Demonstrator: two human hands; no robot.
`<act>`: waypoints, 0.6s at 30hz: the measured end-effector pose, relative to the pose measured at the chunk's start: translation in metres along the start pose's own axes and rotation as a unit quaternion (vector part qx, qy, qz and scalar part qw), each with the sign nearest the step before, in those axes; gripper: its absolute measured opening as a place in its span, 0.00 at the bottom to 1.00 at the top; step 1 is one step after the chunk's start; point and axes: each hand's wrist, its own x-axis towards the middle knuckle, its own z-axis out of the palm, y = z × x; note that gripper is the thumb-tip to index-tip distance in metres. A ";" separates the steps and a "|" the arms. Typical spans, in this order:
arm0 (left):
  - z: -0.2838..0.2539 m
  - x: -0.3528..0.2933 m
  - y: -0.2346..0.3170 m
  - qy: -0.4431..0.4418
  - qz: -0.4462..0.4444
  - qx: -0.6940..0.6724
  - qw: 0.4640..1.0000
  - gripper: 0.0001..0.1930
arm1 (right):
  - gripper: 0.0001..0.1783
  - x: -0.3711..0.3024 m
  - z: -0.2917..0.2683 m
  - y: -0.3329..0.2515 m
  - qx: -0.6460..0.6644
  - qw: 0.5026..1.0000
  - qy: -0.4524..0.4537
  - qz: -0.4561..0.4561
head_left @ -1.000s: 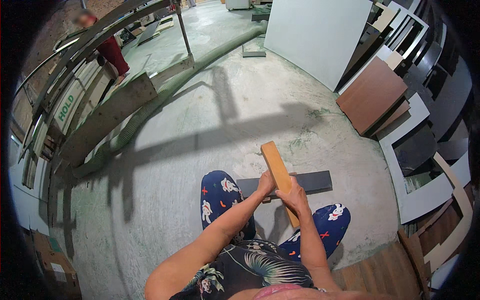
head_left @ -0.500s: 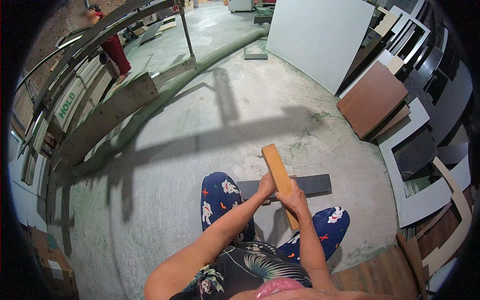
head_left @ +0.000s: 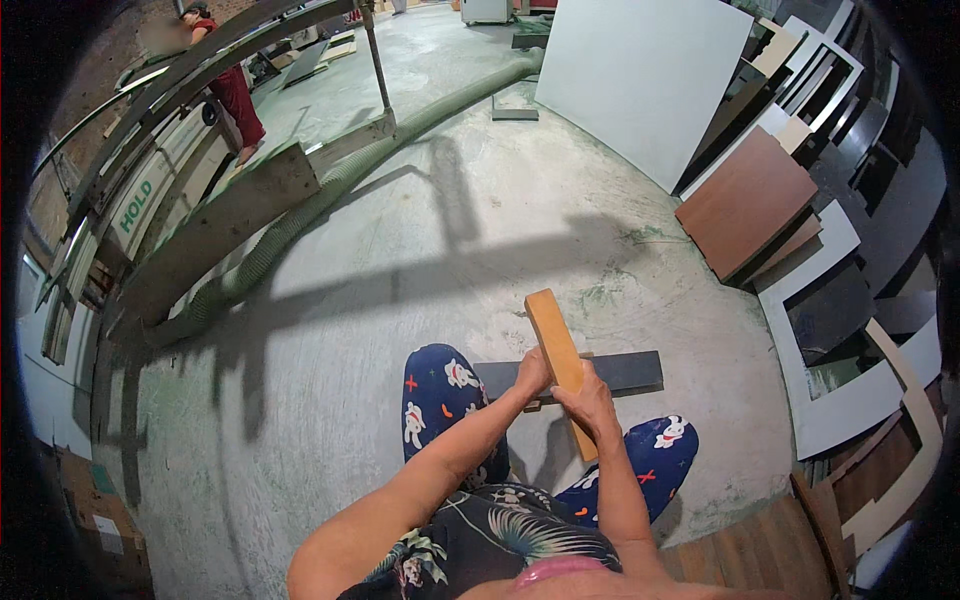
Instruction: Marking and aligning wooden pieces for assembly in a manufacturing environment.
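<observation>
A long, straight-edged orange-yellow bar [head_left: 553,328] is between my two hands, tilted with its far end to the left. My left hand [head_left: 535,371] is closed against the bar's left side, its fingers partly hidden behind it. Closed round the right side, slightly nearer to me, is my right hand [head_left: 589,402]. Beneath the hands a flat dark grey board [head_left: 632,371] lies crosswise in front of my bent legs. Small brownish pieces show at the board's edges by the hands; what they are I cannot make out.
Panels and frames lean on the right, among them a brown board [head_left: 748,203] and a large white panel [head_left: 640,80]. A ribbed green hose [head_left: 345,180] runs past a metal machine frame [head_left: 220,215] on the left. A person in red [head_left: 236,105] stands beyond it. Cardboard [head_left: 105,520] lies lower left.
Both hands and the bar stay almost in place. The view has shifted very slightly, and the person at the far left has changed posture a little.
</observation>
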 end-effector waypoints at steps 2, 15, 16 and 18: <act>0.001 0.000 0.001 0.005 -0.018 -0.047 0.999 0.15 | 0.38 0.000 -0.001 -0.001 -0.001 1.000 -0.004 0.002; 0.001 0.003 -0.007 -0.013 -0.008 0.032 0.999 0.16 | 0.38 0.001 0.000 -0.005 0.002 1.000 -0.004 0.018; 0.001 0.003 -0.013 -0.010 0.003 0.022 1.000 0.16 | 0.38 0.002 0.002 -0.006 0.001 1.000 -0.008 0.014; 0.003 0.003 -0.007 -0.013 0.000 0.020 1.000 0.16 | 0.38 0.002 0.001 -0.002 0.002 1.000 -0.003 0.016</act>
